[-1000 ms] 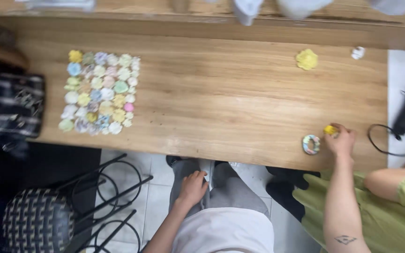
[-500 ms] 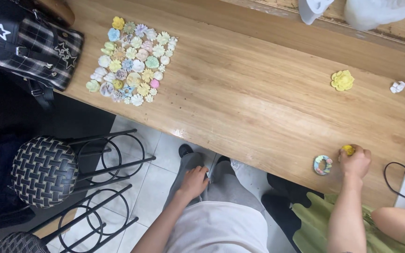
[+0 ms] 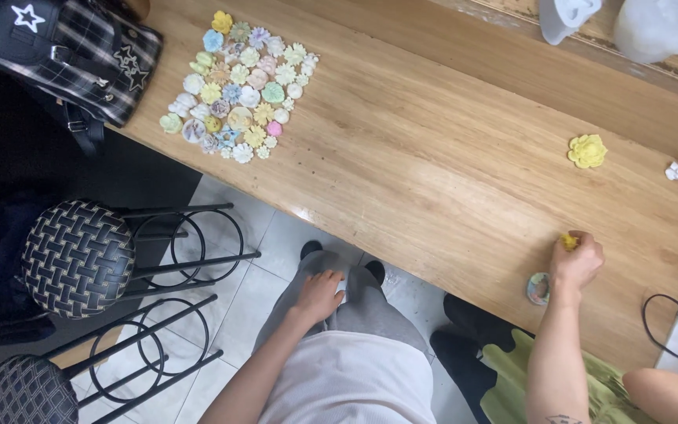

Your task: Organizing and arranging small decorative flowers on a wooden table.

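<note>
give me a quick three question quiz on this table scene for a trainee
1. True or false: the left hand rests on the wooden table.
2. What colour is the small piece pinched in the right hand?
3. Which lies just left of the right hand in the picture, at the table edge? A) the round disc B) the yellow flower C) the white bit

Key
1. False: it rests on the person's thigh, below the table edge.
2. Yellow.
3. A: the flower and the white bit lie farther up the table.
</note>
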